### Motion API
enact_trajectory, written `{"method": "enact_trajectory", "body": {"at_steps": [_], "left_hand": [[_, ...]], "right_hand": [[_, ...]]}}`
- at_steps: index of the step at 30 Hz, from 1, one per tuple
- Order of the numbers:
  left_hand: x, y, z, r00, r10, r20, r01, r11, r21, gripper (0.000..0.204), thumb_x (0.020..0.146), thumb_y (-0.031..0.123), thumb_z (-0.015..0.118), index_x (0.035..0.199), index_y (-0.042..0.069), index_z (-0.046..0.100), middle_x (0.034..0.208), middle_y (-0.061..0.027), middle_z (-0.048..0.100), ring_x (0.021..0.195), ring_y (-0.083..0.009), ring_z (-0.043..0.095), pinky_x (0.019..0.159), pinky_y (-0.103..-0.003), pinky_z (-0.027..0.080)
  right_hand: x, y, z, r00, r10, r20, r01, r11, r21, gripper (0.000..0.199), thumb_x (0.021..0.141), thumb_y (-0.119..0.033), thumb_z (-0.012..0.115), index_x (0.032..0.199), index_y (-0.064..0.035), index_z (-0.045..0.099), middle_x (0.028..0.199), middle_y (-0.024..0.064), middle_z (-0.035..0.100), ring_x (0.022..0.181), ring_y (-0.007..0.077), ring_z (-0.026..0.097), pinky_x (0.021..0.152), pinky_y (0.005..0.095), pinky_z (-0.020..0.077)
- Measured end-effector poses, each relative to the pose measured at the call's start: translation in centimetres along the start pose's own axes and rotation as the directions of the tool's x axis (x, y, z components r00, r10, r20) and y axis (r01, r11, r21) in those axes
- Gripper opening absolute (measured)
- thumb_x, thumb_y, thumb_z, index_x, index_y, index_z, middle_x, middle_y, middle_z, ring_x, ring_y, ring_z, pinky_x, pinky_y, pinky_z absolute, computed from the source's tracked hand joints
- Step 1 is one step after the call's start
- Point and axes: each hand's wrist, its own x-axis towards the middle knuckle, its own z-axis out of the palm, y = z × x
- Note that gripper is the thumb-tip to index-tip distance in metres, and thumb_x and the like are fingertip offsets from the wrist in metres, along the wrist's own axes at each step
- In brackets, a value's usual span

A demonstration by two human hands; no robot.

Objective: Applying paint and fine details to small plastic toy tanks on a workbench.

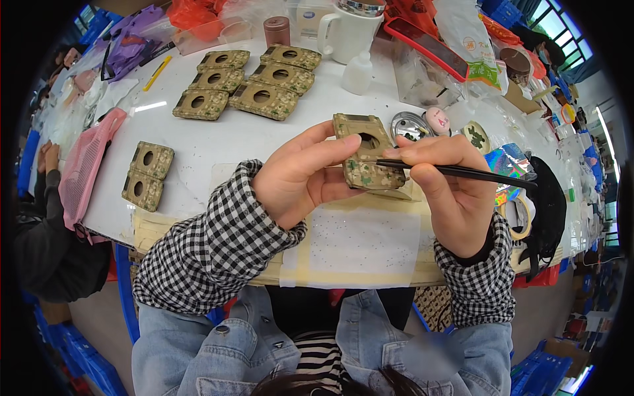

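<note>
My left hand point(294, 175) grips a camouflage-painted toy tank hull point(371, 175) with a round hole in its top, thumb lying by the hole. In my right hand point(459, 191) are black tweezers point(479, 173), pinched between thumb and fingers. Their tips reach the hull's near part, beside the hole; whether they hold a tiny piece I cannot tell. Below my hands a white paper sheet point(356, 244), taped down and dotted with tiny dark specks, covers the table's front edge. Several like hulls stand in rows at the back point(264, 99), and two more point(148, 175) lie at the left.
A white mug point(349, 33), a small squeeze bottle point(358, 72) and a red-cased phone point(428, 47) stand or lie at the back. Beyond my right hand are a round dish point(409, 124) and a tape roll point(516, 218). A pink mesh pouch point(92, 165) and another person's hands point(48, 157) are at left.
</note>
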Motion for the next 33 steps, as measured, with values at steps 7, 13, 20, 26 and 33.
{"method": "enact_trajectory", "body": {"at_steps": [7,13,20,26,33], "left_hand": [[0.09,-0.05,0.05,1.000,0.001,0.001,-0.001,1.000,-0.009,0.042,0.098,0.022,0.041,0.133,0.000,0.034,0.125,-0.0111,0.053,0.108,-0.0156,0.057,0.090,-0.029,0.050],[0.03,0.08,0.01,1.000,-0.004,0.003,0.004,1.000,0.008,0.042,0.097,0.023,0.042,0.133,0.000,0.035,0.124,-0.0105,0.053,0.108,-0.0153,0.057,0.089,-0.029,0.050],[0.04,0.07,0.00,1.000,-0.002,0.011,0.002,1.000,0.007,0.044,0.097,0.023,0.041,0.134,0.000,0.034,0.127,-0.0111,0.051,0.111,-0.0165,0.056,0.093,-0.030,0.049],[0.06,0.19,0.05,0.999,0.005,0.037,-0.005,1.000,0.009,0.044,0.098,0.022,0.041,0.134,-0.001,0.033,0.128,-0.0122,0.050,0.112,-0.0177,0.056,0.095,-0.032,0.048],[0.02,0.18,0.05,1.000,0.002,0.016,-0.002,1.000,0.017,0.044,0.098,0.022,0.040,0.134,-0.001,0.033,0.127,-0.0126,0.051,0.112,-0.0177,0.056,0.094,-0.031,0.048]], "right_hand": [[-0.05,-0.01,-0.02,1.000,0.012,-0.001,-0.012,1.000,0.002,0.009,0.085,-0.004,0.064,0.092,0.0008,0.064,0.089,0.0067,0.066,0.082,0.0145,0.060,0.092,0.0347,0.0464],[-0.01,-0.06,-0.01,1.000,0.011,0.004,-0.011,1.000,-0.003,0.009,0.084,-0.004,0.064,0.092,0.0010,0.064,0.089,0.0068,0.065,0.082,0.0145,0.061,0.092,0.0346,0.0465],[0.00,-0.07,0.00,1.000,0.017,-0.001,-0.017,1.000,0.005,0.009,0.084,-0.004,0.064,0.092,0.0011,0.064,0.089,0.0069,0.066,0.082,0.0145,0.061,0.092,0.0350,0.0463],[0.04,-0.24,0.05,1.000,0.021,0.002,-0.021,1.000,0.002,0.009,0.084,-0.003,0.064,0.092,0.0014,0.064,0.089,0.0070,0.066,0.082,0.0144,0.061,0.093,0.0354,0.0461],[0.05,-0.12,0.12,1.000,0.006,-0.005,-0.006,1.000,0.012,0.009,0.084,-0.004,0.064,0.092,0.0010,0.064,0.090,0.0071,0.066,0.082,0.0145,0.061,0.093,0.0356,0.0458]]}}
